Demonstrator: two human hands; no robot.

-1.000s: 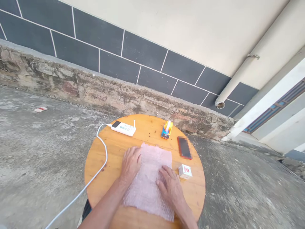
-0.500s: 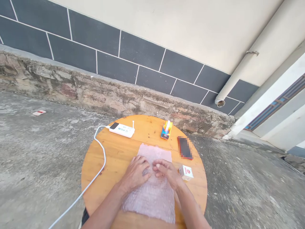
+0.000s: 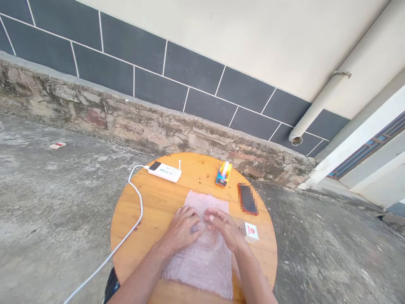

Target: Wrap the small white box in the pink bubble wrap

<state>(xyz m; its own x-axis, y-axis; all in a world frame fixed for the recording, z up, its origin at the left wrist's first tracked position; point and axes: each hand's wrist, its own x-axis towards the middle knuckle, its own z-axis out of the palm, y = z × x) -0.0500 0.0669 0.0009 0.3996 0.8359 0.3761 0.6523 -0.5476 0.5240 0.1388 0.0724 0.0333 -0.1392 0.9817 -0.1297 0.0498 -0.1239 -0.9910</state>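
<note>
A sheet of clear, pinkish-looking bubble wrap (image 3: 202, 257) lies flat on the round wooden table (image 3: 136, 245). My left hand (image 3: 183, 228) rests on its left side, fingers curled and thumb bent in. Between that thumb and forefinger a small greyish patch shows; the hand hides most of it, so its kind is unclear. Over the right side of the wrap is my right hand (image 3: 226, 228), with nothing in it, its fingers stretched toward the left and slightly apart. A small white box (image 3: 251, 231) with a red mark stands just right of my right hand.
Toward the table's back left lies a white power bank-like device (image 3: 164, 172) with a white cable (image 3: 141, 207) running off the left edge. A yellow and blue tape dispenser (image 3: 224, 174) stands at the back, and a dark phone (image 3: 248, 198) lies at the right.
My right hand has loosened and its fingers have straightened a little, lifting slightly. My left hand stays in place. The view has shifted slightly.
</note>
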